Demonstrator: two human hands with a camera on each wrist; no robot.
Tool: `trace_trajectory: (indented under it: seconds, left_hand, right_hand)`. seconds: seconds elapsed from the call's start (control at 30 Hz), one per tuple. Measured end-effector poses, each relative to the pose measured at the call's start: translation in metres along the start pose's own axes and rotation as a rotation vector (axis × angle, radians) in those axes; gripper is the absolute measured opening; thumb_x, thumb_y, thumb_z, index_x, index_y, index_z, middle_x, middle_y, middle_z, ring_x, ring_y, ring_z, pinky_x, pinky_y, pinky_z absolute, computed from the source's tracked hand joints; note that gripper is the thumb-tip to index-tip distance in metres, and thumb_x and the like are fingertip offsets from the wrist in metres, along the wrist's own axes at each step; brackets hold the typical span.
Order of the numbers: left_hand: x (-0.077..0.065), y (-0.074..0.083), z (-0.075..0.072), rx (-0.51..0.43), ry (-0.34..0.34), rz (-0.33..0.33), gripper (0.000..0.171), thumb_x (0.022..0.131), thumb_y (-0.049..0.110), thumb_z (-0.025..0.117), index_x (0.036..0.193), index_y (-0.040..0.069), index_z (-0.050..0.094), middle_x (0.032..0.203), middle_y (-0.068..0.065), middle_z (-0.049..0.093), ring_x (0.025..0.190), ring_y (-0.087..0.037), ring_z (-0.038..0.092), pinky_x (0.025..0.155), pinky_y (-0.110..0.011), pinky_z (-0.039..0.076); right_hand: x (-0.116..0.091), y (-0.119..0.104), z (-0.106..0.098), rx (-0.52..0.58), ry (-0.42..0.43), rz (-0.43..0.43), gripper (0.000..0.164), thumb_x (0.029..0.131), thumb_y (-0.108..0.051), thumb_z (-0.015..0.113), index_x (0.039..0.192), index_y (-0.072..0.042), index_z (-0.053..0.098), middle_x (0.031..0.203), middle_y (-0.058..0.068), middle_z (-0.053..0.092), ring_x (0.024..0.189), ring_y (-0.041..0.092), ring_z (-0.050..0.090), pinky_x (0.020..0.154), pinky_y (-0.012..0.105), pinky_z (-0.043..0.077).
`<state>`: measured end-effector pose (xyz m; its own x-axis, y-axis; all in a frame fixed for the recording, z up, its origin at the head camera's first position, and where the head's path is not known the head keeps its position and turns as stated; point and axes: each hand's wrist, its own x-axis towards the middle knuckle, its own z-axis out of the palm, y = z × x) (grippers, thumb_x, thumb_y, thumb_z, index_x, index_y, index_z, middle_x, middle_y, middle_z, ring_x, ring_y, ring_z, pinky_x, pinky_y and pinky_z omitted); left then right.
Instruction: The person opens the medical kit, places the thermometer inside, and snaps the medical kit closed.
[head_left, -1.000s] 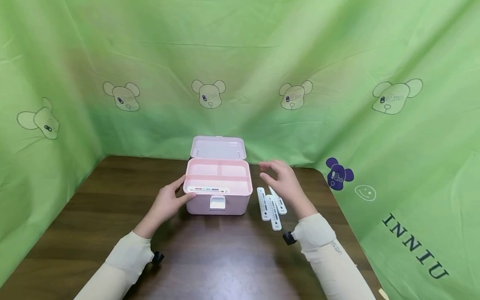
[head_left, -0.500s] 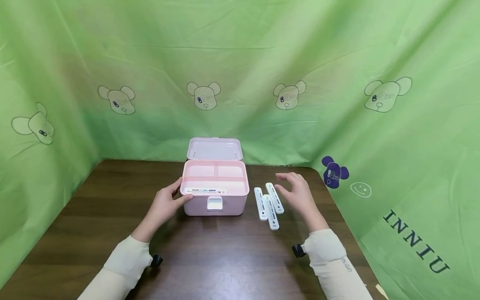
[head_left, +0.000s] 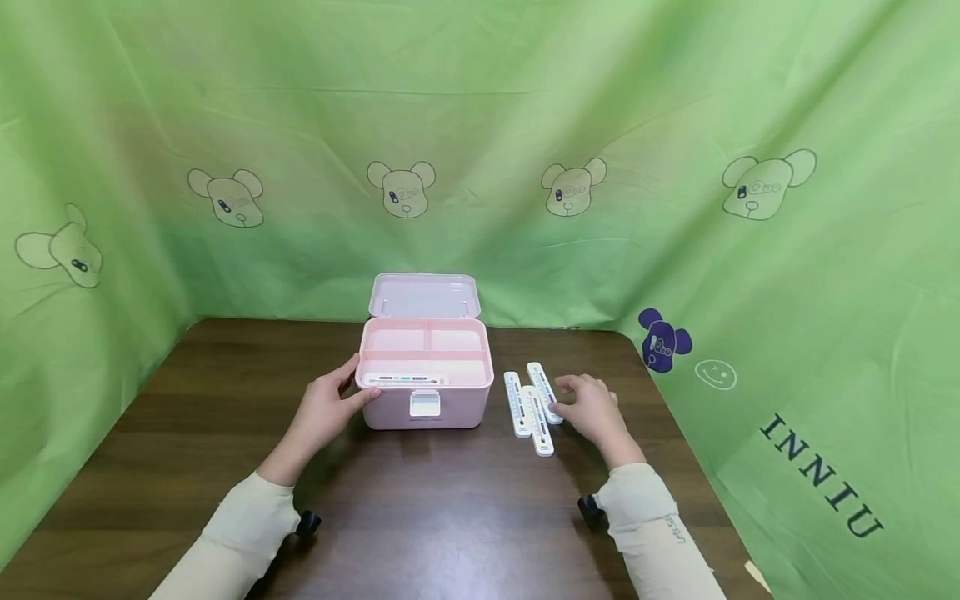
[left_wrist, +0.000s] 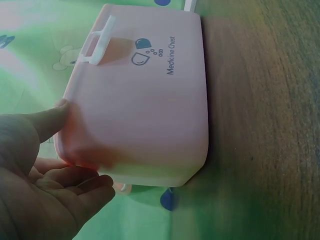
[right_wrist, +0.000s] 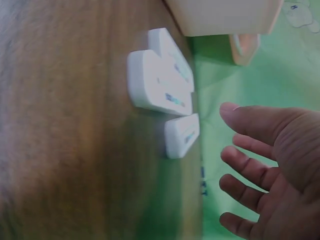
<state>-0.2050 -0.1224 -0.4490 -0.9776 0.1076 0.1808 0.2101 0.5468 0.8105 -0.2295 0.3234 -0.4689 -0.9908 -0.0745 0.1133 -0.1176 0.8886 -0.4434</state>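
White slim rightmost plastic strip (head_left: 542,385): best pinched edgewise; right grip (head_left: 597,412) apart, left grip (head_left: 324,410) clamped on pink rectangular plastic box (head_left: 462,409).

Head view's up high, peering forward and down; both wrist views, turned sideways and close, share the pink rectangular plastic box (head_left: 461,408).

We cannot read print on the white strips (head_left: 537,421): too small in the head view, blurred in the right wrist view, whose top edge cuts off the pink box (right_wrist: 227,17).
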Motion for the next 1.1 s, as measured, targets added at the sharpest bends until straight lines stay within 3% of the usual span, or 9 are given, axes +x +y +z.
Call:
trace_trajectory:
  seconds: [0.23, 0.53, 0.7, 1.1]
  left_hand:
    - [-0.002, -0.002, -0.001, -0.005, -0.005, -0.006, 0.081, 0.092, 0.033, 0.079, 0.154, -0.001, 0.04, 0.156, -0.018, 0.044, 0.138, -0.035, 0.051, 0.107, -0.047, 0.048]
    - [-0.001, -0.002, -0.001, -0.004, 0.02, 0.025, 0.081, 0.092, 0.038, 0.078, 0.154, 0.0, 0.043, 0.152, -0.02, 0.051, 0.136, -0.038, 0.053, 0.108, -0.051, 0.048]
    - [0.005, -0.003, 0.001, 0.005, 0.026, 0.027, 0.083, 0.091, 0.044, 0.078, 0.154, 0.002, 0.044, 0.151, -0.02, 0.052, 0.136, -0.038, 0.054, 0.109, -0.052, 0.047]
    - [0.012, -0.007, 0.002, -0.029, -0.026, 0.027, 0.09, 0.093, 0.046, 0.074, 0.16, 0.003, 0.032, 0.161, -0.019, 0.037, 0.143, -0.036, 0.045, 0.113, -0.05, 0.042]
  right_hand:
    - [0.0, 0.009, 0.016, -0.003, -0.047, 0.102, 0.053, 0.084, -0.028, 0.083, 0.129, -0.004, 0.069, 0.116, 0.013, 0.071, 0.116, 0.041, 0.058, 0.09, 0.058, 0.037]
    - [-0.001, 0.007, 0.023, -0.011, -0.04, 0.147, 0.051, 0.082, -0.034, 0.084, 0.124, -0.007, 0.072, 0.112, 0.012, 0.072, 0.112, 0.04, 0.058, 0.087, 0.058, 0.037]
    - [-0.002, 0.007, 0.025, -0.049, -0.033, 0.174, 0.043, 0.084, -0.032, 0.082, 0.118, -0.008, 0.073, 0.104, 0.011, 0.073, 0.106, 0.039, 0.06, 0.086, 0.06, 0.038]
    - [0.001, 0.006, 0.026, -0.058, -0.025, 0.202, 0.041, 0.083, -0.036, 0.083, 0.111, -0.008, 0.074, 0.101, 0.009, 0.077, 0.104, 0.04, 0.064, 0.086, 0.059, 0.038]
